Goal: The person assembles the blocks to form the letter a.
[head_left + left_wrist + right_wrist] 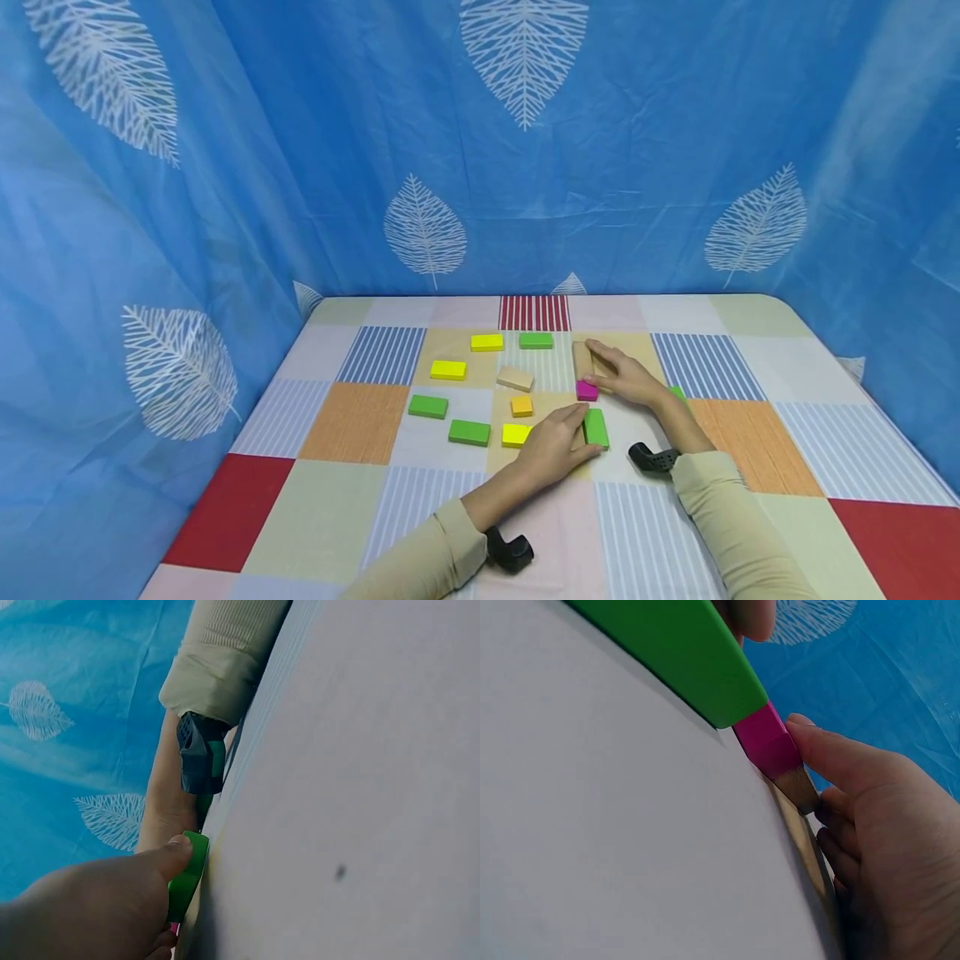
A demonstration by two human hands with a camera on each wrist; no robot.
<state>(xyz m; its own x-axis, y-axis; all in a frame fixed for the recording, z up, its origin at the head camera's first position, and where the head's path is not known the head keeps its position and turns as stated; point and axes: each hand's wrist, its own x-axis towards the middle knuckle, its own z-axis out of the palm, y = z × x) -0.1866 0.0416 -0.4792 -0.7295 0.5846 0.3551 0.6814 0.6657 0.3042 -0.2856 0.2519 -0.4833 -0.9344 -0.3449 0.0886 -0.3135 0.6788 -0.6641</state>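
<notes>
My left hand pinches a green block lengthwise, with the thumb at its near end and the fingertips at its far end. In the left wrist view the thumb presses the end of that green block. Just beyond it lies a small magenta block, lined up with a plain wooden block. The right hand holds the wooden block, index finger at its far end and thumb beside the magenta block. In the right wrist view the thumb tip touches the magenta block and the other fingers curl by the wood.
Left of the hands lie several loose blocks: yellow, green, a wooden one and a small orange-yellow one. Another green block shows partly behind the right wrist. A blue leaf-patterned curtain surrounds the patchwork-covered table.
</notes>
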